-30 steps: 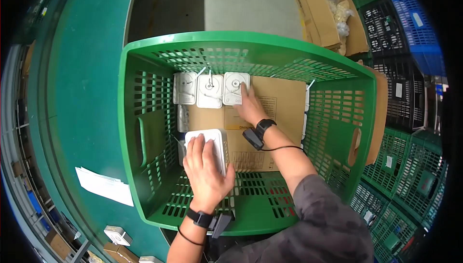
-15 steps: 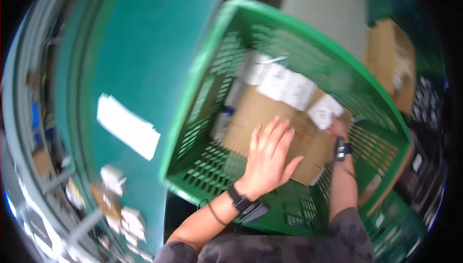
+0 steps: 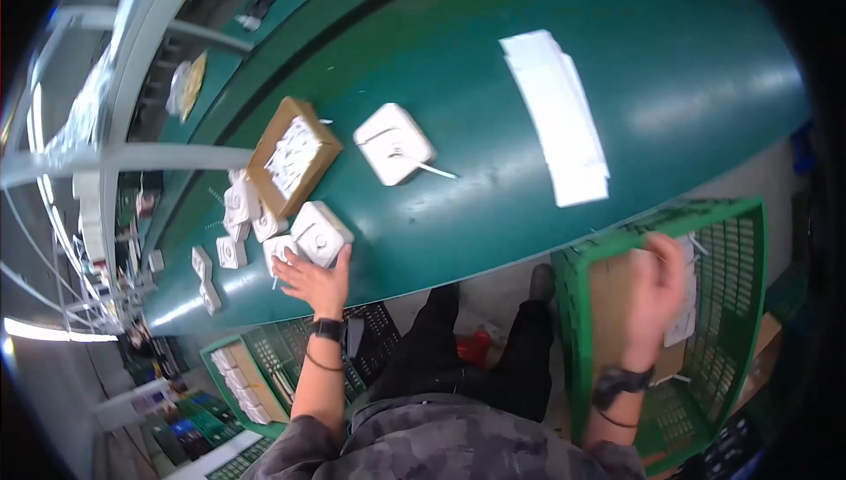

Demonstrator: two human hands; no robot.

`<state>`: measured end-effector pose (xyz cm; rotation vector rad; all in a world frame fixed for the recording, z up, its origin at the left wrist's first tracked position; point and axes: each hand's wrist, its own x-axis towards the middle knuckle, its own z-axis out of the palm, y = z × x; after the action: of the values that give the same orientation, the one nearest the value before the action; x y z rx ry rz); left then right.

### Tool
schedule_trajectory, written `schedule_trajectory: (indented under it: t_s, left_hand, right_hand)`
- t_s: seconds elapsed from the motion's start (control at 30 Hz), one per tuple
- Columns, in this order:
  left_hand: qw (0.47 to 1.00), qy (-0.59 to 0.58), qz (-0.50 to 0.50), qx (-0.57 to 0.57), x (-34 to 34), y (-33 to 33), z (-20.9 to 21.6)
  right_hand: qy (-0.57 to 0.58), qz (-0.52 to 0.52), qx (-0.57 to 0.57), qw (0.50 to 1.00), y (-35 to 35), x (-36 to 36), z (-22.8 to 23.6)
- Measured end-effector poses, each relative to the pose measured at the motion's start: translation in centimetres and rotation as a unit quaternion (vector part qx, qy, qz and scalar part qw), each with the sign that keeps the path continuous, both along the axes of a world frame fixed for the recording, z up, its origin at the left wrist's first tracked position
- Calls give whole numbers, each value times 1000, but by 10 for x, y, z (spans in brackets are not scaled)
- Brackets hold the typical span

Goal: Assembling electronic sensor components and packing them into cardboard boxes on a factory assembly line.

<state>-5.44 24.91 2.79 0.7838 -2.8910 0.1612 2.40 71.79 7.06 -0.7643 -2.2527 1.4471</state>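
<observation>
My left hand is open, fingers spread, at the near edge of the green table. Its fingertips reach a rounded white square casing and a smaller white piece beside it; whether they touch is unclear. Over the green crate on the right is my right hand, smeared by motion, so its grip cannot be read. Cardboard and white pieces lie inside that crate. Another white casing rests mid-table with a thin white strip sticking out.
A small cardboard box of white bits stands behind the casings, with several white pieces heaped beside it. A stack of white sheets lies on the table's right. Below left stands another green crate with white pieces. A metal rail crosses the left.
The view has swung left from the crate to the table. My left hand has left the crate for the casings; my right hand has lifted from the white pieces inside it.
</observation>
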Motion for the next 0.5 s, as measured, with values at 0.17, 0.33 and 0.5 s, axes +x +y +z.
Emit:
schedule_trajectory:
  t_s: [0.17,0.33,0.5]
  left_hand:
    - [984,-26,143,104,-18,-64,-19]
    - [986,-35,140,84,-12,-109,-23]
    - [984,81,-12,158,10,-124,-41]
  right_hand:
    - [13,291,227,929,-188,-163,10]
    - [-127,283,353,883,-273,-213,-50]
    - [-150,277,262,912,-266,-173,-37]
